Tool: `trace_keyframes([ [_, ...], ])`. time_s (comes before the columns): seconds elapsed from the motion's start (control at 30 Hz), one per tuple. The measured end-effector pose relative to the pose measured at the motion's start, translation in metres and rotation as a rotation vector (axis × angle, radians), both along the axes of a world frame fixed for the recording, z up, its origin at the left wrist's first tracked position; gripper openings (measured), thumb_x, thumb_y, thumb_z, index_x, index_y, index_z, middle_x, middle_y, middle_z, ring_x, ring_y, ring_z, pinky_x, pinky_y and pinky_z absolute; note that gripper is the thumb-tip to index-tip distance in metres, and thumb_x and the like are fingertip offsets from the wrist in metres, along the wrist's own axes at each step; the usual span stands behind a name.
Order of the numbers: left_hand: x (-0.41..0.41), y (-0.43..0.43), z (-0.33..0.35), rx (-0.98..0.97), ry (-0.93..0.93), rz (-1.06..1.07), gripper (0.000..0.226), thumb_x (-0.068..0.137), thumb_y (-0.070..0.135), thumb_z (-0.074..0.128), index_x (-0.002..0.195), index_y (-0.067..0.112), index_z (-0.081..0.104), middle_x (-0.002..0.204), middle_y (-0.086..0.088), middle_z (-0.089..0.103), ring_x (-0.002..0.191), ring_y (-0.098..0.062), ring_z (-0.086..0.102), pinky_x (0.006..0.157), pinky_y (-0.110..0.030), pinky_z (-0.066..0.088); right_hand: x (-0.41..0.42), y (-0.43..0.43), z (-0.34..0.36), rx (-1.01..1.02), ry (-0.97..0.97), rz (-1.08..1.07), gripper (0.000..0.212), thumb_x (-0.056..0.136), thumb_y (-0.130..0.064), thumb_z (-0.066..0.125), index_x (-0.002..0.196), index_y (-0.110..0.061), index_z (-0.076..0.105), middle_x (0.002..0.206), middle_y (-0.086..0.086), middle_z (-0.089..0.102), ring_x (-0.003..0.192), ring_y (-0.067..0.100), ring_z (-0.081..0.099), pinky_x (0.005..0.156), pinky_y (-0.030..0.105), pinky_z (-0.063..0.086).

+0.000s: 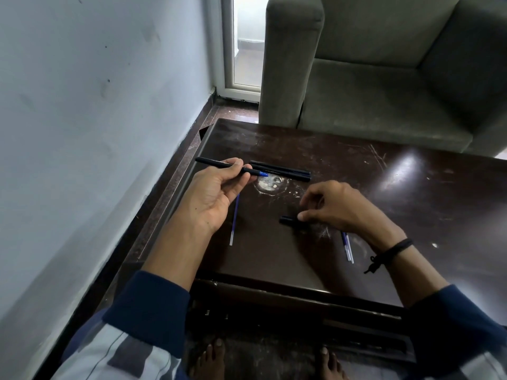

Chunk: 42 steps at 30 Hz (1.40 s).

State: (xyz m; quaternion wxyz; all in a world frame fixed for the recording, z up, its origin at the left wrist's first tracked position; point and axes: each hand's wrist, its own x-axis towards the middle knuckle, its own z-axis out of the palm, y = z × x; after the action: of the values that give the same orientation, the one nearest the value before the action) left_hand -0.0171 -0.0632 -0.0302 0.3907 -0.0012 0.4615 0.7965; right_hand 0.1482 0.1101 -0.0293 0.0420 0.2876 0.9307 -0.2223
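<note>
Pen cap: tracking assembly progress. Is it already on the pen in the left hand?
No, the right hand pinches the pen cap on the table, while the pen in the left hand shows a bare blue tip.

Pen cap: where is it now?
In the head view, the black pen cap is pinched in the right hand near the table's middle, left of two loose refills.

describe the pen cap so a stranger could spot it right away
On the dark table in front of the grey armchair, look at the near middle, where the right hand pinches a short black cap. It is a stub, far shorter than the two long black pens behind it and the thin blue refills by the wrist.
</note>
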Motion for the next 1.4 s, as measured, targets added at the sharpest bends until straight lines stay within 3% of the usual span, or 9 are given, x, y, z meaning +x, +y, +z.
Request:
trace_keyframes([
  [0.17, 0.0, -0.001, 0.0, 0.0, -0.003, 0.003, 0.005, 0.091, -0.002, 0.067, 0.094, 0.001, 0.069, 0.095, -0.018, 0.075, 0.091, -0.032, 0.076, 0.076, -0.024, 0.062, -0.008, -0.014, -0.01, 0.07, -0.055, 0.105, 0.027, 0.084, -0.042, 0.079, 0.108, -0.035, 0.07, 0.102, -0.013, 0.063, 0.095, 0.012, 0.063, 0.083, 0.034, 0.054],
  [0.33, 0.001, 0.0, 0.0, -0.002, -0.001, -0.002, 0.005, 0.091, -0.002, 0.066, 0.093, 0.002, 0.069, 0.094, -0.018, 0.075, 0.089, -0.031, 0.076, 0.076, -0.024, 0.062, -0.012, -0.019, -0.014, 0.068, -0.081, 0.099, 0.014, 0.089, -0.033, 0.076, 0.1, -0.035, 0.068, 0.102, -0.011, 0.066, 0.095, 0.015, 0.065, 0.081, 0.034, 0.054],
  [0.47, 0.0, -0.001, 0.001, 0.0, -0.003, 0.003, 0.005, 0.091, -0.002, 0.066, 0.092, 0.002, 0.069, 0.092, -0.018, 0.075, 0.087, -0.031, 0.076, 0.075, -0.024, 0.062, -0.011, -0.013, -0.008, -0.04, 0.063, 0.005, 0.008, 0.092, -0.028, 0.073, 0.1, -0.03, 0.071, 0.099, -0.008, 0.071, 0.094, 0.013, 0.067, 0.082, 0.03, 0.053],
  [0.57, 0.001, 0.0, 0.001, 0.001, -0.003, -0.004, 0.005, 0.091, -0.002, 0.066, 0.093, 0.002, 0.069, 0.092, -0.017, 0.076, 0.086, -0.03, 0.077, 0.073, -0.023, 0.062, -0.01, -0.015, -0.003, -0.284, 0.32, -0.112, 0.012, 0.095, -0.013, 0.07, 0.105, -0.02, 0.071, 0.092, -0.004, 0.072, 0.081, 0.01, 0.066, 0.068, 0.017, 0.051],
  [0.67, 0.001, 0.0, 0.001, 0.002, -0.002, -0.003, 0.006, 0.091, -0.002, 0.067, 0.092, 0.003, 0.069, 0.092, -0.017, 0.076, 0.086, -0.029, 0.077, 0.073, -0.023, 0.062, -0.01, -0.02, 0.002, -0.679, 0.565, -0.225, 0.031, 0.097, 0.002, 0.063, 0.124, -0.012, 0.065, 0.092, 0.007, 0.07, 0.08, 0.017, 0.068, 0.062, 0.022, 0.054],
  [0.77, 0.001, 0.0, 0.0, 0.003, -0.002, -0.006, 0.006, 0.091, -0.002, 0.067, 0.09, 0.004, 0.07, 0.092, -0.017, 0.076, 0.091, -0.03, 0.076, 0.07, -0.022, 0.061, -0.009, -0.024, 0.005, -0.9, 0.653, -0.294, 0.042, 0.098, 0.005, 0.059, 0.133, -0.018, 0.061, 0.091, 0.008, 0.069, 0.086, 0.023, 0.074, 0.068, 0.028, 0.06],
  [0.87, 0.004, 0.001, 0.0, -0.003, 0.007, -0.028, 0.007, 0.091, -0.002, 0.067, 0.089, 0.004, 0.07, 0.093, -0.016, 0.076, 0.092, -0.03, 0.076, 0.07, -0.022, 0.061, -0.011, -0.028, 0.006, -1.01, 0.775, -0.382, 0.033, 0.095, 0.006, 0.062, 0.123, -0.01, 0.068, 0.088, 0.006, 0.069, 0.085, 0.024, 0.075, 0.077, 0.034, 0.062],
  [1.17, 0.008, 0.005, 0.0, -0.009, 0.016, -0.023, 0.007, 0.091, -0.003, 0.066, 0.089, 0.003, 0.07, 0.092, -0.017, 0.075, 0.083, -0.028, 0.077, 0.071, -0.023, 0.061, -0.015, -0.036, 0.003, -1.014, 0.895, -0.409, 0.026, 0.081, 0.008, 0.075, 0.101, -0.007, 0.068, 0.107, 0.022, 0.075, 0.095, 0.032, 0.074, 0.081, 0.029, 0.063],
  [1.4, 0.013, 0.009, -0.004, -0.019, 0.031, -0.035, 0.006, 0.089, -0.004, 0.068, 0.09, 0.002, 0.069, 0.085, -0.013, 0.077, 0.083, -0.019, 0.077, 0.071, -0.023, 0.061, -0.018, -0.043, -0.007, -0.787, 0.83, -0.338, 0.023, 0.079, 0.002, 0.083, 0.096, -0.007, 0.072, 0.087, 0.01, 0.078, 0.077, 0.019, 0.071, 0.072, 0.026, 0.059],
])
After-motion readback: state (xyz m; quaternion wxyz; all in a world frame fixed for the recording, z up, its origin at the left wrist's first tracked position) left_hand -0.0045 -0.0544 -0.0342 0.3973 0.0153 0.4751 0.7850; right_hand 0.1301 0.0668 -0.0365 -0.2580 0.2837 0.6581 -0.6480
